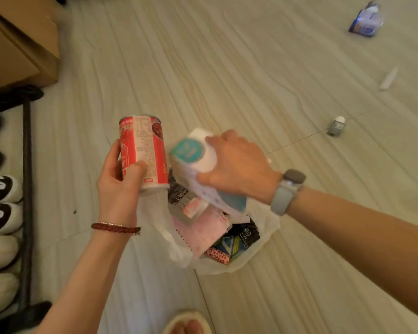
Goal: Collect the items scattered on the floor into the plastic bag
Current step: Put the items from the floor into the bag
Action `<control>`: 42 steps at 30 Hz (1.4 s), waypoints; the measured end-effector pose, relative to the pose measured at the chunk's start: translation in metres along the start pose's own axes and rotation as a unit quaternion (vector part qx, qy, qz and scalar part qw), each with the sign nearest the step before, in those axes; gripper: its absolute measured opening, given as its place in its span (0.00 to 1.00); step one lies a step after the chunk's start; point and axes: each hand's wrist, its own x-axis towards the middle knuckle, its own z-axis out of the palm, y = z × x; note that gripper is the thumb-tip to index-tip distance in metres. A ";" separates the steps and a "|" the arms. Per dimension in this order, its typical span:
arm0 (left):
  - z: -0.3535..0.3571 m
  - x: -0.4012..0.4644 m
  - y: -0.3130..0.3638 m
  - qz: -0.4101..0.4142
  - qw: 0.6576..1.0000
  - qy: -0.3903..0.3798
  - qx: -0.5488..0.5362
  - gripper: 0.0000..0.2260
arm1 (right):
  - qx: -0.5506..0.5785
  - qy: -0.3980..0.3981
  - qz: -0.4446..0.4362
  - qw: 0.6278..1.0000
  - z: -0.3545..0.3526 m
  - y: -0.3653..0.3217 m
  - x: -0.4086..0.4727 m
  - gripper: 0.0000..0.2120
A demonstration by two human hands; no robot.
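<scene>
Left hand (121, 182) grips can (144, 150); right hand (237, 165) grips pack (198, 165).

Nothing reads clearly — the red can (144, 151) in the left hand (118, 182) carries blurred fine print, and a dark packet (179, 192) below the right hand (237, 162) shows illegible white characters.

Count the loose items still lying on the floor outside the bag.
3: a blue-and-white packet far right at the top, a pale stick below it, a small white-capped bottle lower. Something at the right edge is cut off.
</scene>
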 end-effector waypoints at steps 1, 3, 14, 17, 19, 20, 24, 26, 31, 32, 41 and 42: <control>-0.001 -0.001 0.000 0.003 1.000 0.002 0.006 0.29 | -0.035 -0.017 -0.023 0.999 0.015 -0.007 0.001 0.33; -0.004 -0.002 -0.003 0.012 1.000 0.000 0.016 0.29 | -0.061 -0.019 -0.045 0.997 0.041 -0.020 0.006 0.32; -0.005 -0.013 -0.008 0.040 0.997 -0.064 0.002 0.37 | 0.144 0.109 -0.006 0.984 0.035 0.061 -0.005 0.19; 0.008 -0.023 -0.002 0.048 0.993 -0.104 0.027 0.36 | -0.031 -0.027 0.020 0.999 0.055 0.090 -0.034 0.33; 0.020 -0.030 0.000 0.050 0.988 -0.133 0.057 0.37 | -0.129 -0.120 0.027 0.984 0.066 0.093 -0.044 0.42; 0.027 -0.035 0.001 0.051 0.986 -0.144 0.070 0.36 | -0.159 -0.132 0.022 0.978 0.070 0.094 -0.045 0.40; 0.045 -0.058 0.006 0.058 0.972 -0.190 0.128 0.32 | -0.001 -0.049 0.071 0.996 0.063 0.103 -0.040 0.13; 0.052 -0.067 0.005 0.077 0.958 -0.220 0.165 0.33 | 0.205 0.002 0.183 0.961 0.040 0.112 -0.037 0.07; 0.084 -0.080 -0.021 0.258 0.841 -0.244 0.407 0.35 | 0.509 0.121 0.302 0.797 -0.014 0.130 -0.061 0.08; 0.091 -0.079 -0.027 0.310 0.788 -0.226 0.481 0.35 | 0.508 0.134 0.303 0.795 -0.018 0.130 -0.068 0.09; 0.142 -0.040 -0.074 0.451 0.590 -0.277 0.610 0.23 | 0.490 0.223 0.281 0.794 -0.039 0.116 -0.071 0.11; 0.143 -0.038 -0.074 0.451 0.577 -0.279 0.621 0.24 | 0.488 0.222 0.280 0.796 -0.038 0.116 -0.071 0.11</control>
